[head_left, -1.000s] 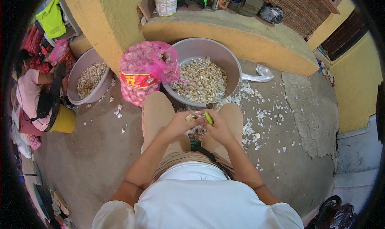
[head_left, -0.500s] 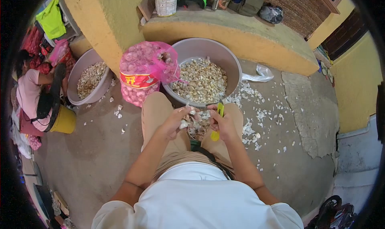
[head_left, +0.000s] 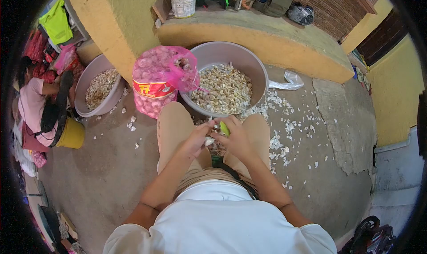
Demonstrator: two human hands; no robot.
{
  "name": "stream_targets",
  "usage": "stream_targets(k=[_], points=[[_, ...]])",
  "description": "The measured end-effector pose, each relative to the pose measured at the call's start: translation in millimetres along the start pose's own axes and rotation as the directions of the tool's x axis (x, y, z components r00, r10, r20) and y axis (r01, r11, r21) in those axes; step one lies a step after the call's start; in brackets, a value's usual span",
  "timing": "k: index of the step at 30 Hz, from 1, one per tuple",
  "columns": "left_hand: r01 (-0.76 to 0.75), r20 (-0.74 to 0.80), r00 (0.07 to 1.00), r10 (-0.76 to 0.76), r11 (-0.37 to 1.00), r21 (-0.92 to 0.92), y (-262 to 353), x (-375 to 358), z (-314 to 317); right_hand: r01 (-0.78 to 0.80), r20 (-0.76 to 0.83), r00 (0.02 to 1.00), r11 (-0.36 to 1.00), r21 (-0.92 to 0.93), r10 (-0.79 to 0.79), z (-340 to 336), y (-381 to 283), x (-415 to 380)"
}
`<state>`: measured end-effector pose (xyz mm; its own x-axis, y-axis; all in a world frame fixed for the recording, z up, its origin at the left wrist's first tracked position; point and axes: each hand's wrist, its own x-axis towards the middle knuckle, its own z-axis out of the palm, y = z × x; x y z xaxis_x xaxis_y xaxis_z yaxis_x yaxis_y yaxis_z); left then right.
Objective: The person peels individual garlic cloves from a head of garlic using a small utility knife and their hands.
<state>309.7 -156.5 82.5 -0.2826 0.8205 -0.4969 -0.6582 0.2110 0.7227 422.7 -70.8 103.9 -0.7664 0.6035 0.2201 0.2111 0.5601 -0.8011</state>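
My left hand is closed on garlic, of which a whitish piece shows below the fingers. Against it, my right hand grips a yellow-green utility knife, mostly hidden by the fingers. Both hands meet between my knees, fingertips close together, so I cannot make out the blade. Just beyond them stands a wide grey tub with many loose garlic cloves in it. A pink mesh bag of whole garlic bulbs leans beside the tub on the left.
White garlic skins litter the floor to the right. At far left a person in pink sits by a second tub of cloves and a yellow bucket. A low ledge behind holds a white pail.
My right hand has moved left to the garlic, and the knife has turned so less of it shows. My left hand stays nearly in place.
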Motion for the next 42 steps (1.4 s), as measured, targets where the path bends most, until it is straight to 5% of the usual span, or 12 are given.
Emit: stream_targets(k=[4,7,9,10,13,25,34,42], points=[[0.007,0.048,0.999,-0.004,0.998,-0.056,-10,9,-6,0.008,-0.001,1.000,0.998,-0.056,-0.008,4,6,-1],[0.030,0.088,0.996,-0.028,0.999,-0.016,-8,7,-7,-0.417,0.246,0.907,0.807,0.419,0.341,7,32,2],[0.061,0.083,0.995,-0.061,0.998,-0.006,-1,2,-6,-0.537,0.524,0.838,0.057,0.842,0.154,-9,41,3],[0.084,0.067,0.994,-0.082,0.996,-0.023,6,-4,-4,-0.529,0.568,0.823,-0.381,0.758,-0.014,-15,42,3],[0.044,0.083,0.996,-0.039,0.997,-0.063,5,1,-5,-0.452,0.435,0.879,-0.627,0.634,-0.194,-29,16,0],[0.010,0.121,0.993,-0.004,0.999,-0.052,14,-8,6,-0.496,0.421,0.859,-0.676,0.544,-0.292,-29,-3,-2],[-0.019,0.082,0.996,0.023,0.999,-0.050,21,-13,17,-0.481,0.532,0.843,-0.557,0.676,-0.082,-22,5,-3],[-0.022,0.043,0.999,0.023,1.000,-0.004,16,-9,11,-0.451,0.343,0.883,-0.780,0.435,-0.319,-28,-7,-7]])
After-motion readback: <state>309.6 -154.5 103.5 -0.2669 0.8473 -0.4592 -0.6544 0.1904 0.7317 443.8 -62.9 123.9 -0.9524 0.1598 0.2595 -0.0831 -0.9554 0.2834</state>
